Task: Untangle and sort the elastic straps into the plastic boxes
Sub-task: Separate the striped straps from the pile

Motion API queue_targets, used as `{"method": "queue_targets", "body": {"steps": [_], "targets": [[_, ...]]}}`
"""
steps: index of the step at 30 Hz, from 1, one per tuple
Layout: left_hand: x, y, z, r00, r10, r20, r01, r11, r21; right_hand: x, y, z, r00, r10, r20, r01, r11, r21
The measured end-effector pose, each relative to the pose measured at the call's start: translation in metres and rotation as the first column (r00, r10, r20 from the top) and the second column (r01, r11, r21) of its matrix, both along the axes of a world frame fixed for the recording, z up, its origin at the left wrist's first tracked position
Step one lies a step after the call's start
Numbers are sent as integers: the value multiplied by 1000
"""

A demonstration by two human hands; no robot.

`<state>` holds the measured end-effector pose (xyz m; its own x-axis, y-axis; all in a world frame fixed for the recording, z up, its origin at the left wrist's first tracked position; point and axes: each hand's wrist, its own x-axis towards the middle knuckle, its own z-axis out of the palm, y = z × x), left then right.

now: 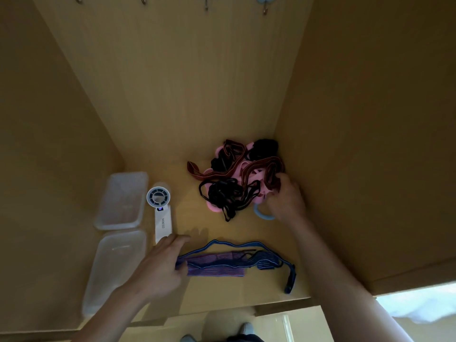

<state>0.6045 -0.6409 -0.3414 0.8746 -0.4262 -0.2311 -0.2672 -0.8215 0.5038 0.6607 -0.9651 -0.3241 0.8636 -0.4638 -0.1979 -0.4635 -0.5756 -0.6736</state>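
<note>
Maroon elastic is caught in the right grip [286, 196], whose fingers curl round the right-hand end of a maroon strap [246, 169] where it leaves the tangle [232, 183]. That tangle lies just left of the grip and touches it. It is a heap of black straps [222, 193] and pink bands [212, 207] with the maroon strap looping across the top. A pale-blue ring [261, 214] pokes out from under the same grip on the near side.

The left grip [160, 262] is released: its fingers are straight and spread, and the palm rests on the left end of a blue-and-purple strap [222, 266]. This strap stretches away to the right along the front of the shelf [209, 230], apart from the tangle, and ends in a dark tip near the edge.

Just beyond the left fingertips lies a white handheld fan [161, 211], its round head pointing away. Left of the fan two clear plastic boxes sit end to end against the side wall, the far box [123, 201] and the near box [116, 270]; I cannot tell whether either holds anything. Hooks [206, 3] hang at the top of the back panel.
</note>
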Motion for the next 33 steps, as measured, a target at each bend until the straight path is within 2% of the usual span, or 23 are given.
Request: {"method": "queue_targets", "body": {"steps": [3,6,9,13,17,22,26,33], "targets": [[1,-2,5,1000,11,24,-10,999,-38,20,-4,-9,998,-15,-56,21,994,108],[3,-3,9,999,6,38,-3,998,-64,30,-1,-12,990,-4,-139,22,991,129],[4,-3,14,999,17,31,-14,996,-93,30,2,-14,988,-32,-150,54,988,144],[4,-2,16,999,21,26,-18,993,-115,34,-9,-45,992,-66,-112,82,985,150],[5,-1,16,1000,23,14,-21,992,-122,20,3,-19,993,-114,5,111,978,178],[9,-3,17,1000,13,-14,-15,991,-136,19,-4,-22,977,-154,150,104,949,296],[13,-10,19,1000,-12,-24,8,986,-168,1,11,19,959,-182,215,86,916,391],[21,-24,28,998,-37,-56,23,972,-235,-9,10,25,918,-314,241,131,816,563]]}}
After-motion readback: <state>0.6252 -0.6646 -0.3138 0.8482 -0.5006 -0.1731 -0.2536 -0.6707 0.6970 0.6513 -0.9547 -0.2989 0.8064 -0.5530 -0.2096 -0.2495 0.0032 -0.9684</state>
